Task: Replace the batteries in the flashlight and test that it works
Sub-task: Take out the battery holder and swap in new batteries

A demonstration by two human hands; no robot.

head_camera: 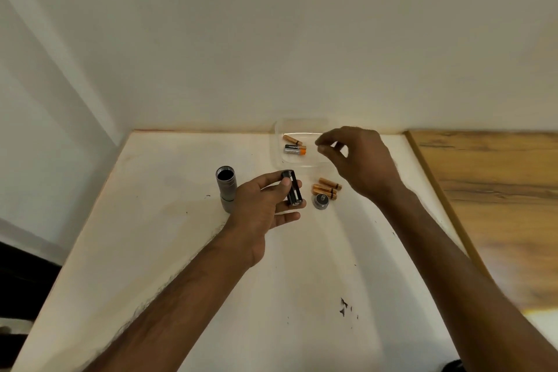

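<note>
My left hand (265, 205) grips a black battery holder (293, 189), upright between thumb and fingers. Just left of that hand the grey flashlight body (226, 187) stands on the white table with its open end up. Its grey end cap (321, 201) lies right of the holder, beside three gold batteries (327, 187). A clear plastic tray (302, 142) at the back holds a gold battery (292, 139) and a black-and-orange battery (295, 149). My right hand (359, 160) hovers at the tray's right edge, thumb and forefinger pinched together; nothing shows between them.
The white table (211, 266) meets a white wall at the back and drops off along its left edge. A wooden surface (498, 190) adjoins it on the right. Small dark specks (344, 306) mark the tabletop near me.
</note>
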